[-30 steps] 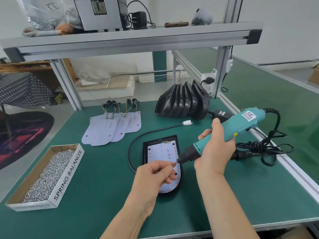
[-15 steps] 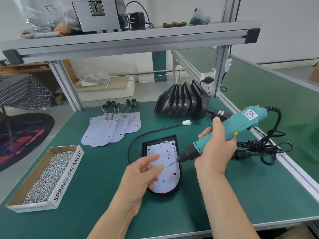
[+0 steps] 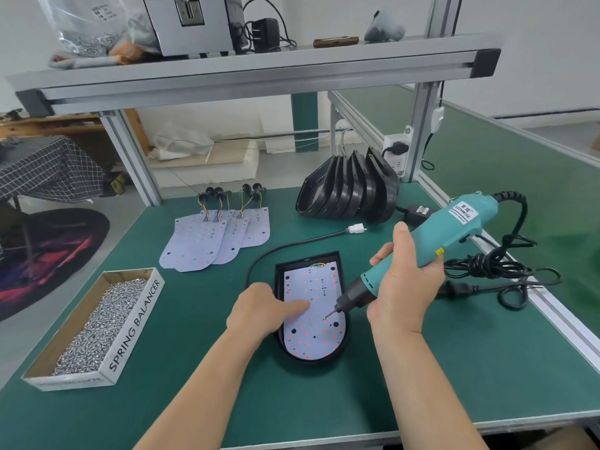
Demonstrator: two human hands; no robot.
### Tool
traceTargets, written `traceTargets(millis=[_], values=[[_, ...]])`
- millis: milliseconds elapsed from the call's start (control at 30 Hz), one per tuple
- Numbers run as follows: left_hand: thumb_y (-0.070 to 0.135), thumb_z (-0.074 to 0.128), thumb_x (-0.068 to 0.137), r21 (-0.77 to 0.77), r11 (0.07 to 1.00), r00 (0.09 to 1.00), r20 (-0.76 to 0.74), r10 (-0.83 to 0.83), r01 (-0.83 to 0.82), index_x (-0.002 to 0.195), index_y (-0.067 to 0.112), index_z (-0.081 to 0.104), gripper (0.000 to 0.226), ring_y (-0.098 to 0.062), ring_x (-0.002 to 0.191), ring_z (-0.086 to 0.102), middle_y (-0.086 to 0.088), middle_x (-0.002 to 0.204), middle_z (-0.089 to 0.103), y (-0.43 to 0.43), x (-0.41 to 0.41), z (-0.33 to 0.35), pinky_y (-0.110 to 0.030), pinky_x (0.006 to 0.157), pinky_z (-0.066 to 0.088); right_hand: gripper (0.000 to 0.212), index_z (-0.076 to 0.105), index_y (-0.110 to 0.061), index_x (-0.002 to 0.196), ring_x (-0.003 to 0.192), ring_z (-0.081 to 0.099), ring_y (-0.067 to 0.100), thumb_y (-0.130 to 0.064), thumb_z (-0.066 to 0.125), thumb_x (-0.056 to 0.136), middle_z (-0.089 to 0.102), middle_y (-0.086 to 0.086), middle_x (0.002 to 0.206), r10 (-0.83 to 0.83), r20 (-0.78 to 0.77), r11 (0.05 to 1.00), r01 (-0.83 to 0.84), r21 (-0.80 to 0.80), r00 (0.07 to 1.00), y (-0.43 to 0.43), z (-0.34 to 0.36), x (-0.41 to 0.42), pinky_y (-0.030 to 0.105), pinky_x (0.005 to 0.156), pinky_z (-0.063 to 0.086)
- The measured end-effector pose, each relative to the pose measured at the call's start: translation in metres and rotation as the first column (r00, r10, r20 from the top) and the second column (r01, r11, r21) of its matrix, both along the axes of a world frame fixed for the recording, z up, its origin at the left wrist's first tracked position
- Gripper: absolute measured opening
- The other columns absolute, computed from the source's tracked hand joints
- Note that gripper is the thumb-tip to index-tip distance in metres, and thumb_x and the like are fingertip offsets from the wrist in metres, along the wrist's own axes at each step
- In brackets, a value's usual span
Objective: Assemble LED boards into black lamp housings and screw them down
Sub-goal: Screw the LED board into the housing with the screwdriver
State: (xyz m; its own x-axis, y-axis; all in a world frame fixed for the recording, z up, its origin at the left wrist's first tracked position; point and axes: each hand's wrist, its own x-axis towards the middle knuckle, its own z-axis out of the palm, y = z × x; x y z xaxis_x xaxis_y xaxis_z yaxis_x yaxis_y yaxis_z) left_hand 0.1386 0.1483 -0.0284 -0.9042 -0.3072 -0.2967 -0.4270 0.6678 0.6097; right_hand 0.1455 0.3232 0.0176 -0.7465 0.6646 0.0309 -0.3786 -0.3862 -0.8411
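Now seats the LED board [image 3: 311, 336] flat inside the black housing [image 3: 280, 280], near the front middle of the bench [image 3: 194, 401]. Presses it down with the left hand [image 3: 259, 315], forefinger stretched straight on the white face, other fingers tucked, nothing visibly held. Grips the teal screwdriver [image 3: 454, 228] with the right hand [image 3: 402, 287], fingers wrapped round the barrel, bit slanted down onto the board just right of that forefinger. Screw on the tip or not: cannot tell.

Looks like the screwing-down step, probably early, with no screw heads made out on the board. Judged thin, light and fairly stiff, yet liable to flex or rock in its seat. Best pinned close to the hole being worked, clear of the coloured wires [image 3: 319, 264] at the far end, and lifted by the edges if moved. Housing likely light too, apt to slide on the bench under a slanted push.

Elsewhere: box of screws [image 3: 94, 323] to the left, spare boards [image 3: 207, 241] fanned behind, empty housings [image 3: 347, 193] stacked at the back right.
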Motion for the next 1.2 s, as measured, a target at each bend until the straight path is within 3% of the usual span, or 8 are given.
traceTargets(millis=[133, 267, 433, 533, 867, 933, 1000, 1200], values=[[0.038, 0.087, 0.07, 0.195, 0.981, 1.0, 0.025, -0.016, 0.011, 0.067, 0.013, 0.044, 0.05, -0.019, 0.056, 0.039, 0.0, 0.063, 0.043, 0.004, -0.007, 0.002, -0.026, 0.052, 0.028, 0.022, 0.049, -0.02, 0.081, 0.045, 0.049, 0.014, -0.028, 0.07, 0.083, 0.053, 0.0, 0.053, 0.012, -0.027, 0.999, -0.011, 0.031, 1.0, -0.001, -0.002, 0.0, 0.019, 0.048, 0.043], [0.024, 0.083, 0.074, 0.341, 0.94, 0.997, 0.059, -0.047, 0.025, 0.102, -0.002, 0.067, 0.041, -0.03, 0.091, 0.072, -0.014, 0.103, 0.075, 0.009, -0.01, 0.002, -0.038, 0.083, 0.056, 0.023, 0.05, -0.015, 0.079, 0.043, 0.048, 0.014, -0.021, 0.07, 0.088, 0.051, -0.002, 0.051, 0.049, -0.08, 0.987, -0.037, 0.156, 0.996, -0.006, -0.005, 0.001, 0.019, 0.048, 0.042], [0.031, 0.077, 0.059, 0.377, 0.925, 0.996, 0.061, -0.072, 0.043, 0.1, 0.005, 0.072, 0.049, -0.029, 0.1, 0.073, -0.01, 0.102, 0.077, 0.013, -0.006, 0.008, -0.047, 0.097, 0.055, 0.019, 0.056, -0.021, 0.077, 0.051, 0.053, 0.03, -0.028, 0.071, 0.085, 0.054, 0.017, 0.059, 0.073, -0.117, 0.929, -0.024, 0.37, 0.99, -0.015, -0.011, 0.004, 0.03, 0.054, 0.047], [0.033, 0.074, 0.055, 0.403, 0.914, 0.995, 0.054, -0.081, 0.053, 0.101, 0.006, 0.074, 0.053, -0.03, 0.099, 0.073, -0.009, 0.101, 0.077, 0.013, -0.005, 0.008, -0.048, 0.097, 0.055, 0.024, 0.057, -0.018, 0.078, 0.056, 0.055, 0.04, -0.038, 0.07, 0.082, 0.057, 0.019, 0.062, 0.082, -0.108, 0.907, -0.029, 0.421, 0.991, -0.021, -0.014, 0.007, 0.042, 0.06, 0.05], [0.026, 0.079, 0.071, 0.382, 0.923, 0.996, 0.052, -0.073, 0.048, 0.1, 0.005, 0.073, 0.036, -0.031, 0.1, 0.072, -0.01, 0.102, 0.077, 0.01, -0.009, 0.002, -0.046, 0.095, 0.056, 0.021, 0.058, -0.021, 0.079, 0.059, 0.057, 0.038, -0.038, 0.07, 0.082, 0.059, 0.013, 0.063, 0.09, -0.096, 0.886, -0.036, 0.462, 0.991, -0.027, -0.017, 0.008, 0.049, 0.063, 0.053], [0.027, 0.079, 0.072, 0.382, 0.923, 0.996, 0.056, -0.069, 0.042, 0.102, 0.006, 0.072, 0.037, -0.031, 0.101, 0.071, -0.01, 0.103, 0.076, 0.01, -0.01, 0.0, -0.038, 0.082, 0.058, 0.023, 0.058, -0.02, 0.079, 0.058, 0.057, 0.037, -0.039, 0.069, 0.082, 0.059, 0.013, 0.062, 0.095, -0.096, 0.882, -0.039, 0.47, 0.991, -0.027, -0.018, 0.008, 0.047, 0.062, 0.053], [0.028, 0.079, 0.076, 0.374, 0.927, 0.997, 0.054, -0.063, 0.038, 0.103, 0.008, 0.072, 0.034, -0.029, 0.094, 0.07, -0.009, 0.104, 0.075, 0.01, -0.01, -0.001, -0.028, 0.065, 0.047, 0.026, 0.057, -0.017, 0.079, 0.057, 0.058, 0.036, -0.04, 0.069, 0.081, 0.06, 0.012, 0.061, 0.097, -0.09, 0.876, -0.042, 0.48, 0.991, -0.028, -0.019, 0.008, 0.046, 0.061, 0.053], [0.026, 0.078, 0.08, 0.372, 0.927, 0.998, 0.038, -0.059, 0.041, 0.101, 0.007, 0.073, 0.029, -0.025, 0.079, 0.066, -0.01, 0.102, 0.076, 0.01, -0.01, -0.002, -0.025, 0.059, 0.041, 0.035, 0.055, -0.01, 0.078, 0.056, 0.056, 0.037, -0.042, 0.069, 0.081, 0.059, 0.012, 0.059, 0.114, -0.099, 0.855, -0.047, 0.516, 0.989, -0.032, -0.02, 0.006, 0.049, 0.058, 0.05]])
